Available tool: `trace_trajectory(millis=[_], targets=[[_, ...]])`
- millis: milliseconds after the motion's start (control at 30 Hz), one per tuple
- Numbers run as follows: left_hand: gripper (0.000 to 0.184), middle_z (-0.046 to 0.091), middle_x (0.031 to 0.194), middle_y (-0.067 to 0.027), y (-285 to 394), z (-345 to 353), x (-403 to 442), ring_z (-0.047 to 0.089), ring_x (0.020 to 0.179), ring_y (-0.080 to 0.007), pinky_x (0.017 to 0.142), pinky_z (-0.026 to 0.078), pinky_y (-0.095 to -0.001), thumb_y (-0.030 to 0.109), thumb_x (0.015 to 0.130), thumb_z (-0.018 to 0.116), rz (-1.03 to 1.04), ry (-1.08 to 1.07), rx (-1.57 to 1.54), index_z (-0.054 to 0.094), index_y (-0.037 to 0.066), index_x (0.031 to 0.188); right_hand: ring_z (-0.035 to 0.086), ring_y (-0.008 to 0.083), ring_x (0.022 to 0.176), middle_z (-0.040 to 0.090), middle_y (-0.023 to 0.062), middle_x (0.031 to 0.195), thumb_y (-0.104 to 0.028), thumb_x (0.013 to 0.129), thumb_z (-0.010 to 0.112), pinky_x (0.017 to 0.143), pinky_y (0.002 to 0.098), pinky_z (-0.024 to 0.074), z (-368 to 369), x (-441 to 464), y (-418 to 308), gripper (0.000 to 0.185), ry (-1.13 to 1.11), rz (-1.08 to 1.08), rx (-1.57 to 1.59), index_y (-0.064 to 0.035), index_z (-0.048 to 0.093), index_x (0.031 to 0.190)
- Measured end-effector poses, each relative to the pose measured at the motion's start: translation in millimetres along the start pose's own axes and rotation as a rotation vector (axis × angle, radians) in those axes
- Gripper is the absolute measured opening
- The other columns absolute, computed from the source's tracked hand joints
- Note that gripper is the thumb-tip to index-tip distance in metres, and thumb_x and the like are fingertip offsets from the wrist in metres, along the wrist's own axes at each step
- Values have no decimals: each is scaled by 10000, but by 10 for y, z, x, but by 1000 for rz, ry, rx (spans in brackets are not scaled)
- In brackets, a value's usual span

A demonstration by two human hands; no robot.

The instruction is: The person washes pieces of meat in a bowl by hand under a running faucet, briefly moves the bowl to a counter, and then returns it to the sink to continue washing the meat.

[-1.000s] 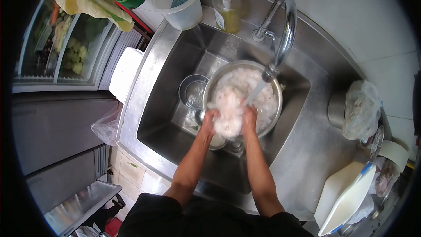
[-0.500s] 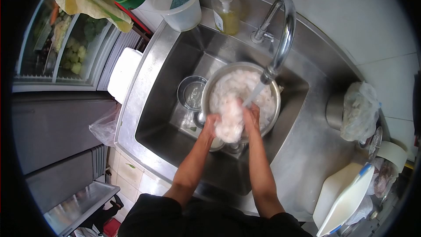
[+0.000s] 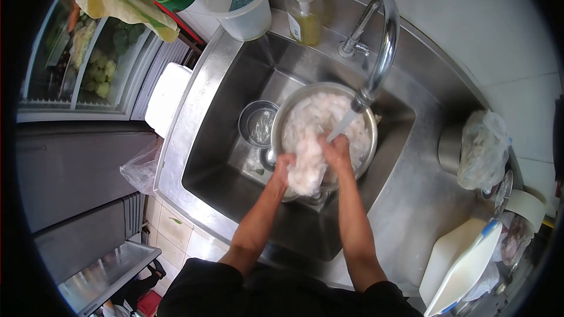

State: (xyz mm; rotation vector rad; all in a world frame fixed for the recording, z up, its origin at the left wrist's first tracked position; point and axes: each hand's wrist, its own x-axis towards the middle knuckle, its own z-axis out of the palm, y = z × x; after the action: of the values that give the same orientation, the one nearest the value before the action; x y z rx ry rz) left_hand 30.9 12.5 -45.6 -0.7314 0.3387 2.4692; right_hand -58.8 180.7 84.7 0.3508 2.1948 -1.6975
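A round metal bowl stands in the sink, holding pale pinkish-white, soft, wet pieces whose exact kind I cannot make out. Over its near edge bulges a lump of the same pale pieces. My left hand is closed on the left side of this lump, its fingers partly hidden. At the lump's right side, my right hand has its fingers curled over the pale mass. Water runs from the curved faucet into the bowl, right beside my right hand.
The sink also holds a small metal strainer-like bowl. Along the back stand a plastic tub with a sponge and a soap pump bottle. On the right counter are a bagged metal container and a white bin.
My right hand has shifted slightly right and up, away from the lump's lower part. My left hand stays nearly in place, and the lump has changed shape a little.
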Motion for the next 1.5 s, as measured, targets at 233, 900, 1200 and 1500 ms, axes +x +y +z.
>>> trace_trajectory(millis=[233,900,1200,1500], targets=[[457,684,939,-192,0,-295,168,663,843,-340,849,560,-428,116,570,523,-75,3,-11,655,-77,963,596,131,680,654,92,701,-157,842,611,651,314,477,-2,15,76,190,37,-119,-76,24,668,852],[528,639,873,-131,208,718,354,651,737,-251,727,572,-371,89,646,602,82,252,460,563,-76,1146,600,266,1063,637,192,1159,-291,824,760,939,349,455,158,-150,357,637,354,209,53,-1,493,1325],[658,662,1008,-158,54,962,376,661,872,-256,807,558,-351,-61,649,636,358,310,639,452,-91,1279,591,275,1052,627,163,1151,-404,736,846,952,371,450,71,-48,495,733,378,129,385,28,539,1243],[641,629,1152,-122,-132,860,556,656,948,-220,788,564,-313,-126,735,602,702,278,840,444,14,1340,619,191,905,639,10,1058,-464,781,764,668,327,470,105,-159,637,565,86,602,971,-127,610,1207]])
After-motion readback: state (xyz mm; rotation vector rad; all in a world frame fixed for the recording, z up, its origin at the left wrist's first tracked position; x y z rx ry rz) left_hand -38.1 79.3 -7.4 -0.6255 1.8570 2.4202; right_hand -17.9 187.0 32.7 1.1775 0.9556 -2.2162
